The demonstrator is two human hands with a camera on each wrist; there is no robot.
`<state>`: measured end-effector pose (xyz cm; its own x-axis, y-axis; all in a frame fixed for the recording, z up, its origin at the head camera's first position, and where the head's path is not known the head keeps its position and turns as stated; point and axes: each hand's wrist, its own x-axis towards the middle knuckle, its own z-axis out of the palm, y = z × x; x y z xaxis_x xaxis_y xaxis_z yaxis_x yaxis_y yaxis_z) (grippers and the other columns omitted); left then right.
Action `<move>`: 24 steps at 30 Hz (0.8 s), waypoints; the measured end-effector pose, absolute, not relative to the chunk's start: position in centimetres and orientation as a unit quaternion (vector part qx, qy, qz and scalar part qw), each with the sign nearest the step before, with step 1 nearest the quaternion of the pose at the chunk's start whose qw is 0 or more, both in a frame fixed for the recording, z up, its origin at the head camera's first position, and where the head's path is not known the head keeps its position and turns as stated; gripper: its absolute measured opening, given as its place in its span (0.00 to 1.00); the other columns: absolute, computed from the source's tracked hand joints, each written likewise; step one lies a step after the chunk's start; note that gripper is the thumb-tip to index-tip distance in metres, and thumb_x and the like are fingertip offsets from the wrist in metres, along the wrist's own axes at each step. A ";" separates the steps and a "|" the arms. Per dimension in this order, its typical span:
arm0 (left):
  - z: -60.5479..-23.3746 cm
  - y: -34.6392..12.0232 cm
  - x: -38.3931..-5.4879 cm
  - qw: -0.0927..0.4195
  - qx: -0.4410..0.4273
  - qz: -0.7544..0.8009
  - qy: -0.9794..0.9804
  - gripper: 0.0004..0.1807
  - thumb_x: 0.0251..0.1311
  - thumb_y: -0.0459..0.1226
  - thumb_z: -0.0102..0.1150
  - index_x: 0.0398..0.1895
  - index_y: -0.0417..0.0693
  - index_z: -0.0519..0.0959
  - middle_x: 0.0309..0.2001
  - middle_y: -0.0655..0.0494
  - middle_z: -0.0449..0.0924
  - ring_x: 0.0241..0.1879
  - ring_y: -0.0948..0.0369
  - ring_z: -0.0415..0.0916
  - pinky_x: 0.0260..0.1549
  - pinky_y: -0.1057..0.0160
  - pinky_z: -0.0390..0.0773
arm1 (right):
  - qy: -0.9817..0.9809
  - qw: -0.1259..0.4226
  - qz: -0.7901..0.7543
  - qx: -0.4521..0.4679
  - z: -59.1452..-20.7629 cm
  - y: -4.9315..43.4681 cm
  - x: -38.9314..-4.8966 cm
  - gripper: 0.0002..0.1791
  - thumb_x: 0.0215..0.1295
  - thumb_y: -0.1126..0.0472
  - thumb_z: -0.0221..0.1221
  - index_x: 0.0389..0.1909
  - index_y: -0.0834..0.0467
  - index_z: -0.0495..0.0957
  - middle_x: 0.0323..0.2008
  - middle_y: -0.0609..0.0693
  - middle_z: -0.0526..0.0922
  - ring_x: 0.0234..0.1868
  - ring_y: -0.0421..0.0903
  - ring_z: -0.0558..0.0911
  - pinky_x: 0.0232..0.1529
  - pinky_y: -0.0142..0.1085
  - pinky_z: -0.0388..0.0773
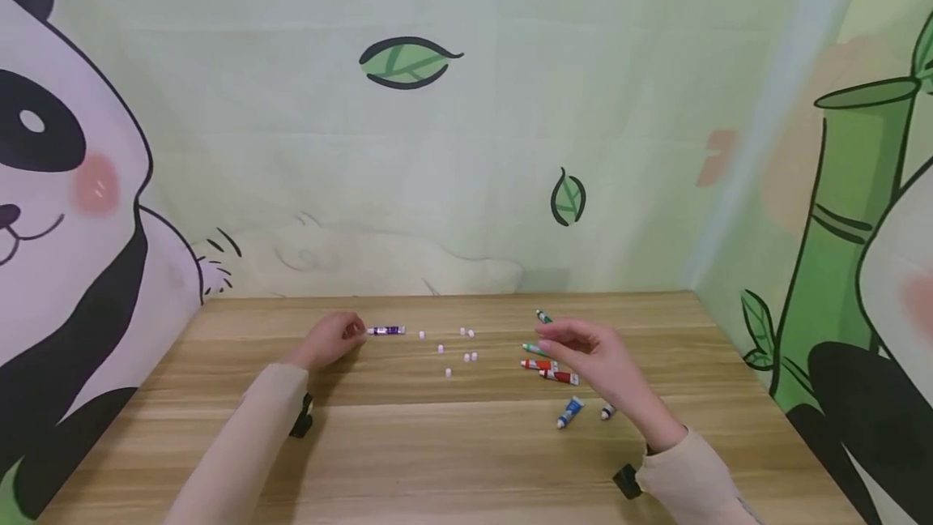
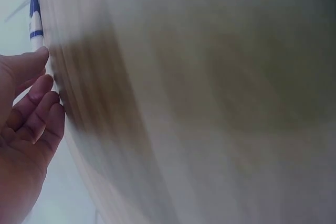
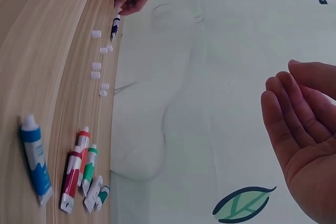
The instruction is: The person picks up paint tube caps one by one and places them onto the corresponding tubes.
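Observation:
My left hand (image 1: pixel 337 340) is at the left of the table, its thumb and fingertips pinching the near end of a purple-and-white paint tube (image 1: pixel 388 330). In the left wrist view, the thumb covers that end of the tube (image 2: pixel 35 22). My right hand (image 1: pixel 583 351) hovers over the right side with fingers loosely bent and nothing between them; the right wrist view shows its open palm (image 3: pixel 310 124). Around and below it lie a green tube (image 1: pixel 535 349), an orange-red tube (image 1: pixel 538 364), a dark red tube (image 1: pixel 559 377) and a blue tube (image 1: pixel 570 411).
Several small white cylinders (image 1: pixel 440 348) are scattered mid-table between the hands. A dark green tube (image 1: pixel 543 316) lies farther back, and another tube (image 1: pixel 608 410) is partly hidden by the right wrist. A printed cloth (image 1: pixel 466 185) hangs behind the wooden table (image 1: pixel 437 460).

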<state>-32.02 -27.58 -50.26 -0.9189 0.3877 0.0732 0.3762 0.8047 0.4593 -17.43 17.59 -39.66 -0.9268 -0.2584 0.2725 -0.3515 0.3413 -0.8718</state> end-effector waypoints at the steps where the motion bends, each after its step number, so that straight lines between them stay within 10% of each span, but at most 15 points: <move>1: -50.3 -27.8 -31.8 0.013 0.200 0.243 0.949 0.09 0.68 0.36 0.62 0.43 0.37 0.80 0.36 0.50 0.80 0.38 0.54 0.77 0.42 0.50 0.79 | -0.820 0.041 0.541 0.183 -39.7 17.8 -17.4 0.14 0.68 0.56 0.66 0.50 0.56 0.85 0.47 0.50 0.87 0.44 0.45 0.84 0.44 0.35 0.81; 24: -47.6 -26.8 -26.6 0.022 0.203 0.294 0.934 0.10 0.69 0.36 0.61 0.48 0.39 0.81 0.38 0.53 0.81 0.38 0.59 0.76 0.39 0.57 0.79 | -0.854 0.020 0.496 0.154 -40.3 20.4 -17.6 0.14 0.66 0.53 0.67 0.48 0.54 0.85 0.43 0.51 0.87 0.44 0.47 0.83 0.42 0.35 0.81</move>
